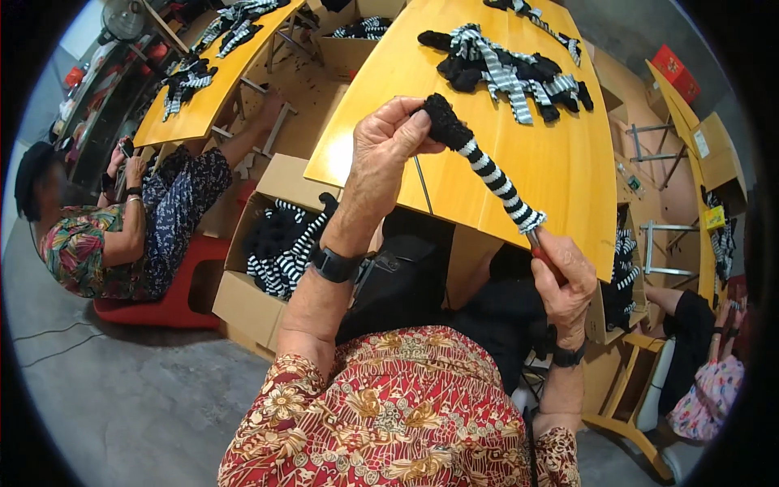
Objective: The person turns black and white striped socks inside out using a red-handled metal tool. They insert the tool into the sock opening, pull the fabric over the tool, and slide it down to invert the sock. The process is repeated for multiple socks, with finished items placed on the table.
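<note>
I hold a striped sock [487, 166] stretched in the air over the near edge of the yellow table [560, 174]. Its long axis runs on a slant, from its black toe at the upper left down to its cuff at the lower right. My left hand [389, 142] is closed, pinching the black toe between thumb and fingers. My right hand [564, 280] is closed around a thin tool with a red handle [542, 253] whose metal end meets the cuff.

Farther back on the table lies a pile of black and striped socks [507, 69]. Below my left arm stands an open brown cardboard box [247, 304] full of striped socks. At the far right, a small red box [675, 71] sits by another table, and a white label [702, 144] and a small yellow package [714, 217] lie on its edge. A person in a flowered top [81, 247] sits at the left.
</note>
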Motion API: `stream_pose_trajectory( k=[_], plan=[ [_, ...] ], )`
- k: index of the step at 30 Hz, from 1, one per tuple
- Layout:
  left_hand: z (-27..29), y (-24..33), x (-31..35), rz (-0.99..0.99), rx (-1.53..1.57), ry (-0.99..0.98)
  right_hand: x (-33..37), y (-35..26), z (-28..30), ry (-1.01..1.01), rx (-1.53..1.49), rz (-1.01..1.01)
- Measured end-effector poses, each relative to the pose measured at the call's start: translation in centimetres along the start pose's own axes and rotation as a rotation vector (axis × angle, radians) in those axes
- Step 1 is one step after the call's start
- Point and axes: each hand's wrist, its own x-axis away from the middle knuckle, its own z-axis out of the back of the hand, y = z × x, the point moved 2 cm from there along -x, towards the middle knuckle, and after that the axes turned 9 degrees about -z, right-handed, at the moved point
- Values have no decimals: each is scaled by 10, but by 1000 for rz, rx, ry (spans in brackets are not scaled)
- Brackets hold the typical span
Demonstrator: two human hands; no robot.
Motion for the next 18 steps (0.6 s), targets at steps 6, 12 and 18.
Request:
stream_pose_trajectory(
  k=[6, 12, 18],
  plan=[
    [-10, 3, 4, -16, 25, -34, 4, 4, 3, -26, 32, 20],
    [-18, 1, 4, -4, 188, 124, 9, 2, -25, 93, -18, 59],
    [-26, -12, 13, -43, 153, 178, 10, 5, -42, 121, -115, -29]
  ],
)
